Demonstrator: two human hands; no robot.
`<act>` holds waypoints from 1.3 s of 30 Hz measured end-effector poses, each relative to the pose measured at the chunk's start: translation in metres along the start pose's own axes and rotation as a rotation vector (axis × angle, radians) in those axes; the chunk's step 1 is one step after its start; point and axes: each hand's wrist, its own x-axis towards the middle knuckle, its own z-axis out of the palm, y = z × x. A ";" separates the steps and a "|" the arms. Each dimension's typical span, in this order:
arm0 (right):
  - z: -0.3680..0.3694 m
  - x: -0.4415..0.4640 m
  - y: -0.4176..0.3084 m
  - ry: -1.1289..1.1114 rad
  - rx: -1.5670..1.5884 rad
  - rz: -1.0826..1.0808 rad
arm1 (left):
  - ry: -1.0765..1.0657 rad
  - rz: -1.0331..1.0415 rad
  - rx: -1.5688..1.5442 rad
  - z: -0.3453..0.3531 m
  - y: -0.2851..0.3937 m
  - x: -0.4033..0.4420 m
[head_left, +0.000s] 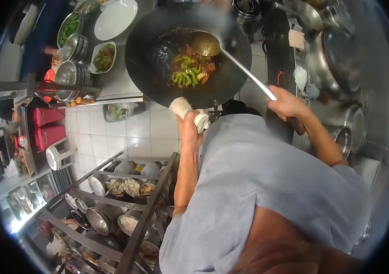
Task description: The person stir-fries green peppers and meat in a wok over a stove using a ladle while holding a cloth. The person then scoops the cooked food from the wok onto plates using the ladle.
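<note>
A large dark wok (144, 64) holds green pepper pieces (186, 76) and brown saucy pieces. My left hand (188, 125) is closed around a rolled, off-white cloth (181, 108) at the wok's near rim. My right hand (287, 103) grips the handle of a metal ladle (249, 73), to the right of the wok. The ladle's bowl, with yellowish-brown liquid or shine in it, is over the food inside the wok.
Left of the wok, a counter bears a white plate (116, 19), a square dish of food (103, 58) and stacked metal bowls (68, 75). A metal rack (146, 214) with containers stands at lower left. Large pots (333, 59) and a perforated strainer (307, 16) are at right.
</note>
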 end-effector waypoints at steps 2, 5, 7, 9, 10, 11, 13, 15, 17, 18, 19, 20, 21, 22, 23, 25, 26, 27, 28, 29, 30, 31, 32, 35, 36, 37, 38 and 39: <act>0.002 0.000 0.004 0.022 -0.046 -0.001 | 0.001 -0.021 -0.011 0.003 0.002 -0.003; 0.004 -0.003 0.005 0.172 -0.107 0.018 | -0.029 -0.031 -0.025 0.001 -0.001 -0.003; 0.001 0.001 0.001 -0.093 0.243 0.088 | -0.045 -0.016 -0.037 0.002 -0.001 -0.001; -0.004 0.002 0.005 -0.157 0.393 0.098 | -0.057 -0.016 -0.031 0.003 0.002 0.000; -0.007 0.003 0.010 -0.221 0.544 0.112 | -0.055 -0.009 -0.033 0.002 0.002 0.000; -0.011 0.005 0.013 -0.285 0.693 0.128 | -0.051 -0.016 -0.035 0.001 0.001 0.000; -0.018 0.008 0.025 -0.310 0.832 0.130 | -0.047 -0.021 -0.042 -0.001 -0.001 0.002; -0.020 0.005 0.021 -0.338 0.964 0.129 | -0.037 -0.053 -0.043 -0.005 -0.003 0.004; -0.020 -0.001 -0.006 -0.262 0.711 0.057 | -0.053 -0.067 -0.088 -0.007 -0.007 0.006; -0.018 0.006 -0.022 -0.303 0.675 0.044 | -0.064 -0.085 -0.126 -0.012 -0.009 0.008; -0.012 0.013 -0.038 -0.275 0.600 -0.008 | -0.073 -0.089 -0.109 -0.015 -0.010 0.010; -0.004 0.021 -0.051 -0.249 0.535 -0.059 | -0.085 -0.079 -0.096 -0.016 -0.013 0.009; 0.005 0.035 -0.067 -0.277 0.527 -0.126 | -0.064 -0.060 -0.101 -0.017 -0.020 0.012; 0.017 0.049 -0.087 -0.292 0.422 -0.220 | -0.066 -0.062 -0.097 -0.010 -0.016 0.008; 0.032 0.064 -0.108 -0.300 0.321 -0.315 | -0.087 -0.052 -0.091 -0.013 -0.022 0.011; 0.065 0.103 -0.144 -0.300 0.106 -0.474 | -0.082 -0.030 -0.083 -0.009 -0.026 0.010; 0.087 0.124 -0.157 -0.206 -0.047 -0.530 | -0.070 -0.020 -0.083 -0.008 -0.032 0.009; 0.109 0.143 -0.168 -0.104 -0.195 -0.584 | -0.053 -0.031 -0.091 -0.010 -0.041 0.009; 0.126 0.158 -0.179 -0.057 -0.341 -0.615 | -0.043 -0.042 -0.098 -0.011 -0.044 0.009; 0.139 0.173 -0.190 -0.003 -0.487 -0.642 | -0.047 -0.037 -0.094 -0.010 -0.042 0.006; 0.146 0.199 -0.199 -0.019 -0.570 -0.674 | -0.040 -0.043 -0.099 -0.006 -0.039 0.001; 0.152 0.207 -0.209 -0.037 -0.654 -0.702 | -0.031 -0.052 -0.106 -0.004 -0.038 -0.004; 0.155 0.211 -0.210 -0.034 -0.655 -0.701 | -0.054 -0.072 -0.106 -0.009 -0.044 -0.002; 0.145 0.185 -0.213 -0.013 -0.485 -0.653 | -0.069 -0.093 -0.105 -0.009 -0.039 -0.010; 0.127 0.174 -0.206 -0.177 -0.280 -0.620 | -0.078 -0.107 -0.108 -0.009 -0.036 -0.014; 0.106 0.164 -0.194 -0.328 -0.073 -0.582 | -0.043 -0.111 -0.104 -0.008 -0.031 -0.016; 0.085 0.152 -0.173 -0.383 0.019 -0.543 | -0.013 -0.125 -0.099 -0.008 -0.028 -0.017; 0.063 0.136 -0.147 -0.429 0.117 -0.498 | -0.047 -0.112 -0.108 -0.018 -0.035 -0.012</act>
